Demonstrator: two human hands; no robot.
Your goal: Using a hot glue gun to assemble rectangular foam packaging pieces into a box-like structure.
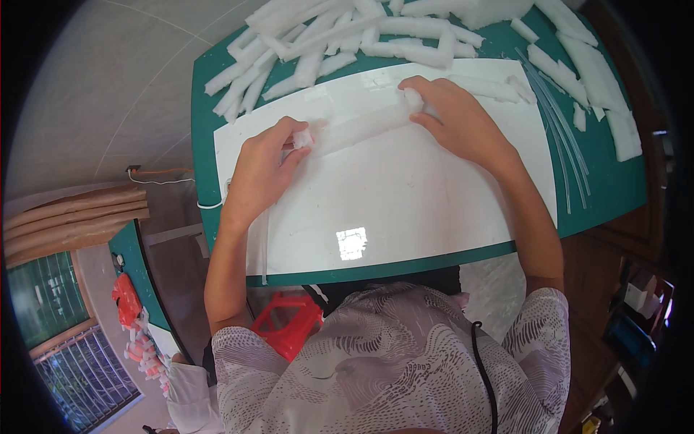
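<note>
A long piece of white fluffy wadding (367, 129) spans the gap between my hands, slanting up to the right above a glossy white board (390, 210). My left hand (262, 170) pinches its left end between thumb and fingers. At the other end, my right hand (463, 121) grips a bunched tuft of the same wadding. The middle part looks thin and slightly blurred against the white surface. Another flat wadding strip (491, 88) lies on the board just beyond my right hand.
Many loose wadding strips (311, 61) are heaped along the far edge of the green table (607, 195). More wadding pieces (596, 72) lie at the far right, near several thin clear strips (564, 137). Below the table's left front stands a red plastic stool (289, 325).
</note>
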